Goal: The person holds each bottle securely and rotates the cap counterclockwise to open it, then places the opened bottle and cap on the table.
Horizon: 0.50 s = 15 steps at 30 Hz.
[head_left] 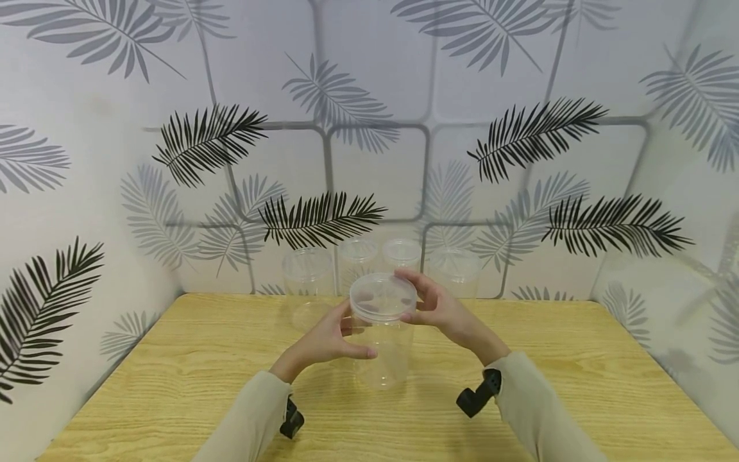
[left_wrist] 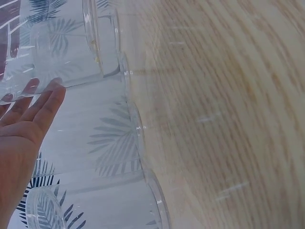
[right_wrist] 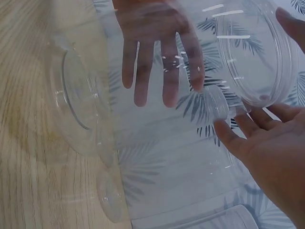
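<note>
A clear plastic jar [head_left: 381, 359] with a translucent screw lid [head_left: 383, 296] is upright in front of me, between both hands. My left hand [head_left: 323, 339] grips the jar's body from the left, thumb across the front and fingers round behind. Through the clear wall, the right wrist view shows those left fingers [right_wrist: 169, 83] stretched along the far side. At the top right, my right hand [head_left: 444, 311] holds the lid by its rim, thumb in front and fingers at the back. The right wrist view has the lid [right_wrist: 281, 57] between that thumb and fingers.
Several similar clear lidded jars stand along the back: one at left [head_left: 308, 282], a pair of smaller-looking ones in the middle [head_left: 358, 253], and one behind my right hand [head_left: 456, 266]. The wood-grain table [head_left: 231, 359] meets a leaf-patterned wall covering [head_left: 369, 173] at its back and sides.
</note>
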{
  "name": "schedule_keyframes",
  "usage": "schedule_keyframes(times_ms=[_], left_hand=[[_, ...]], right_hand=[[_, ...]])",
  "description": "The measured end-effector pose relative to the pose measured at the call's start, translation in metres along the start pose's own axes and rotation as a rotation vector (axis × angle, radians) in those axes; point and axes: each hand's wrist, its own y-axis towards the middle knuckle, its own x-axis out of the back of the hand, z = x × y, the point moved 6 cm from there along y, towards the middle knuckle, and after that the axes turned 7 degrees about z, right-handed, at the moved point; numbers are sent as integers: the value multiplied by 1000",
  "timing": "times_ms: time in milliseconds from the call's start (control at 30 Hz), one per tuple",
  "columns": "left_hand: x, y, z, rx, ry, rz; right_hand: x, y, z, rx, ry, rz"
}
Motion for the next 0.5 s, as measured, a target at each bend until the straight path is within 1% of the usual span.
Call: schedule_keyframes(times_ms=[33, 133, 233, 267, 333, 500], left_hand=[[0, 0, -1, 5, -3, 3], [-2, -2, -11, 8, -9, 12], [-2, -4, -18, 10, -17, 11], [-2, -5, -19, 9, -14, 6], [-1, -4, -14, 19, -12, -12], [3, -1, 2, 19, -1, -60]], right_hand=[[1, 0, 0, -1, 17, 19], [1, 1, 0, -2, 20, 46], [0, -1, 0, -1, 7, 39], [0, -2, 1, -3, -10, 22], [0, -4, 1, 2, -53, -31], [-2, -8, 4, 12, -200, -221]])
